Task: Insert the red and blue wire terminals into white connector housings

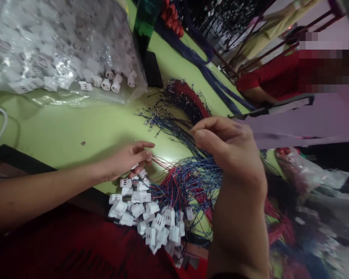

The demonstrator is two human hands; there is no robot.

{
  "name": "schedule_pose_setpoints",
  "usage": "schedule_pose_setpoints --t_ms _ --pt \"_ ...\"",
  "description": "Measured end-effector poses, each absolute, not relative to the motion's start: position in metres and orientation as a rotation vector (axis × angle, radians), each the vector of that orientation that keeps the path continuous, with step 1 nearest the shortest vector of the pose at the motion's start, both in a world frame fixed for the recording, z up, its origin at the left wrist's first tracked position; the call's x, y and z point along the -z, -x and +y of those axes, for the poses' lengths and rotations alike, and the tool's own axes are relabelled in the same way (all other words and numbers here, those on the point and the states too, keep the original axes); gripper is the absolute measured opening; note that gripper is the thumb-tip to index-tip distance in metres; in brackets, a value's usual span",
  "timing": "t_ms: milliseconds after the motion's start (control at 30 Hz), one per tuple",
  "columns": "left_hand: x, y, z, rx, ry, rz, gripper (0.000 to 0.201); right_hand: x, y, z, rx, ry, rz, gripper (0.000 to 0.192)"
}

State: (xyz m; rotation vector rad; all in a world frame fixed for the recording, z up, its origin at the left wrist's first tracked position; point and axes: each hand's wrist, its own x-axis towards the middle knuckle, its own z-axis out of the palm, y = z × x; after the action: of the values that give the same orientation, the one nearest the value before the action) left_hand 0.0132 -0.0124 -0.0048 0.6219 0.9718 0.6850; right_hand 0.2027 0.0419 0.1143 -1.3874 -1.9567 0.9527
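The right hand (229, 149) is up close, its back to us, fingers pinched on thin blue wires (174, 130). The left hand (130, 157) lies low, fingers curled around red wires (163, 162), beside a heap of white plugs (147, 215) on the green table (75, 128).

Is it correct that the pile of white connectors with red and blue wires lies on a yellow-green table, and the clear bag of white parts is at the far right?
Not quite. In the head view the clear bag lies at the far left of the table, not right. The connectors are as you say.
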Motion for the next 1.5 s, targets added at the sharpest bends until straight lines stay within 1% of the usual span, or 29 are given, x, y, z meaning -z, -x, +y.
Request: schedule_pose_setpoints --t_ms 67,133,167,200,233,267,333,367,500,733,800,1000,1267,1500 --pt "0.007 -0.013 -0.012 -0.726 -0.616 0.942 0.022 -0.111 -0.187 0.032 -1.111 1.305 -1.938 0.004" --pt "0.006 -0.012 -0.012 -0.717 -0.646 0.926 0.01 -0.095 -0.178 0.026 -1.416 1.241 -1.892 0.023" --pt "0.005 -0.01 -0.013 -0.692 -0.674 0.924 0.009 -0.082 -0.177 0.025 -1.569 1.224 -1.84 0.033" --pt "0.004 -0.009 -0.013 -0.659 -0.702 0.927 0.01 -0.069 -0.178 0.024 -1.675 1.227 -1.773 0.04" --pt "0.002 -0.008 -0.013 -0.628 -0.724 0.936 0.012 -0.056 -0.18 0.023 -1.714 1.265 -1.702 0.038" --pt "0.0 -0.006 -0.013 -0.602 -0.739 0.951 0.013 -0.043 -0.183 0.023 -1.699 1.324 -1.645 0.032" --pt "-0.004 -0.006 -0.013 -0.573 -0.748 0.99 0.015 -0.025 -0.191 0.02 -1.571 1.459 -1.577 0.017" --pt "-0.005 -0.006 -0.012 -0.564 -0.751 1.006 0.016 -0.019 -0.194 0.018 -1.496 1.509 -1.57 0.015" --pt "-0.005 -0.007 -0.012 -0.579 -0.77 1.016 0.015 -0.014 -0.198 0.008 -1.251 1.583 -1.586 0.013" --pt "0.002 -0.009 -0.013 -0.603 -0.784 0.993 0.016 -0.013 -0.199 0.0 -1.008 1.606 -1.645 0.011" --pt "0.004 -0.009 -0.013 -0.617 -0.769 0.981 0.016 -0.014 -0.199 -0.001 -0.998 1.604 -1.666 0.01" --pt "0.004 -0.01 -0.011 -0.687 -0.673 0.948 0.006 -0.017 -0.199 -0.003 -1.076 1.56 -1.669 0.01" --pt "0.005 -0.008 -0.012 -0.68 -0.696 0.94 0.011 -0.016 -0.2 -0.004 -1.069 1.544 -1.738 0.01" --pt "0.003 -0.011 -0.015 -0.607 -0.93 1.094 0.015 -0.016 -0.196 -0.008 -1.084 1.558 -1.702 0.012"
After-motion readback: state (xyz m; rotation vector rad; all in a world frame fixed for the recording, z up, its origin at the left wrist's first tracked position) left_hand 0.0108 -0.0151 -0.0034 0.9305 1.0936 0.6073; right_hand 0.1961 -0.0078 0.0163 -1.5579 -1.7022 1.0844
